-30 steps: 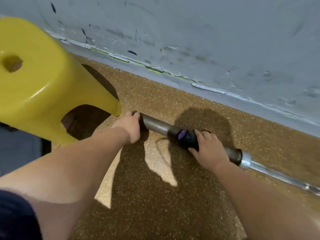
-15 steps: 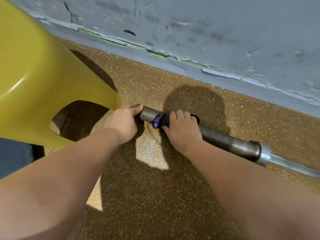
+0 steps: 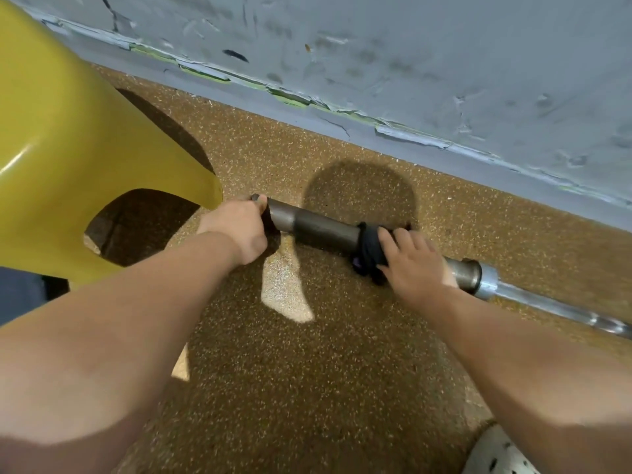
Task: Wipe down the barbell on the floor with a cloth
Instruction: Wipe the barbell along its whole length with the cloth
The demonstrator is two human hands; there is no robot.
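A barbell lies on the speckled brown floor along the wall; its thick dark sleeve (image 3: 321, 230) runs from left to a silver collar and thinner shaft (image 3: 561, 307) at right. My left hand (image 3: 239, 227) grips the sleeve's left end. A dark cloth (image 3: 369, 253) with a bit of purple is wrapped around the sleeve near its right half. My right hand (image 3: 413, 265) holds the cloth, fingers curled over it and the sleeve.
A yellow plastic stool (image 3: 68, 159) stands close on the left, its leg right beside my left hand. The grey wall with peeling paint (image 3: 410, 80) runs just behind the barbell. A white speckled object (image 3: 496, 453) sits at the bottom right corner.
My right hand has slid the cloth rightward along the sleeve, after moving it left toward the end half a second ago. My left hand has kept its grip on the sleeve's end.
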